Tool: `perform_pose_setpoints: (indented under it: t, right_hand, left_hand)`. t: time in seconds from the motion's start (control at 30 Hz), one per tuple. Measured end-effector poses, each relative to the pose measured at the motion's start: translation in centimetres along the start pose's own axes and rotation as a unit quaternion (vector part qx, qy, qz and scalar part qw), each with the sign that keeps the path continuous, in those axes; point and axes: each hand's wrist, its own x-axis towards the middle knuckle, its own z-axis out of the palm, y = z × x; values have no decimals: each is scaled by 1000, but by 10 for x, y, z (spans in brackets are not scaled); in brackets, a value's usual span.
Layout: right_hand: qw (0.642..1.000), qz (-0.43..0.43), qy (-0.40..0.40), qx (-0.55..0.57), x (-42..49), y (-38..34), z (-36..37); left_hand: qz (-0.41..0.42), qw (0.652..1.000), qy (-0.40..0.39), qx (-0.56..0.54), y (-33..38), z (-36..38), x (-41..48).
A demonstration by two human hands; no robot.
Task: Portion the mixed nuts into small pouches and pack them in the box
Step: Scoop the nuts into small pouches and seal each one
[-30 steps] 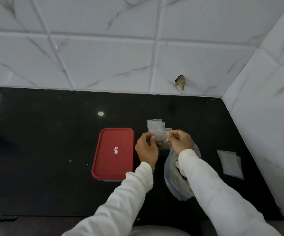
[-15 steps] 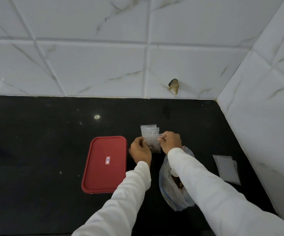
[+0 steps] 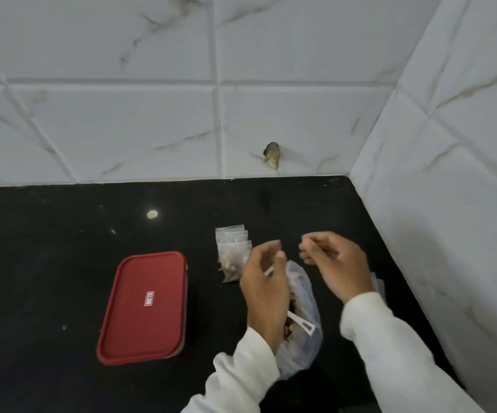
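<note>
Having let go of the pouch they pinched between them half a second ago, both hands now hover empty; the left hand (image 3: pixel 263 281) has fingers loosely curled, the right hand (image 3: pixel 336 263) is half-curled, thumb near fingertips, gripping nothing; the pouches (image 3: pixel 231 253) lie stacked on the counter (image 3: pixel 62 234), just left of the left hand, long axis running toward the wall; the nut bag (image 3: pixel 304 323) sits beneath the hands; the box (image 3: pixel 144 307), lid on, lies well left.
</note>
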Motion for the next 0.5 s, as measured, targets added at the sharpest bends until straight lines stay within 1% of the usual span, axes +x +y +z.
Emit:
perform_pose_setpoints:
  t: [0.07, 0.1, 0.17, 0.23, 0.27, 0.33, 0.5]
  right_hand:
    - [999, 20, 34, 18, -12, 16, -33]
    - [998, 40, 52, 19, -15, 27, -48]
    - [993, 84, 85, -3, -19, 53, -70]
    - [986, 122, 112, -35, -21, 79, -84]
    - [982, 134, 122, -59, -21, 92, -88]
    - [974, 146, 132, -110, -21, 118, -91]
    - [958, 149, 129, -206, -15, 160, -91]
  left_hand:
    - [10, 997, -70, -29, 5, 27, -18]
    - [2, 995, -95, -35, 1, 42, -26]
    - [-46, 988, -141, -33, -15, 70, -38]
    - [-121, 977, -170, -37, -36, 94, -49]
    - [-152, 972, -175, -41, -47, 104, -53]
    - [-184, 967, -174, -23, -65, 119, -61]
    - [-178, 972, -138, 68, -93, 137, -58]
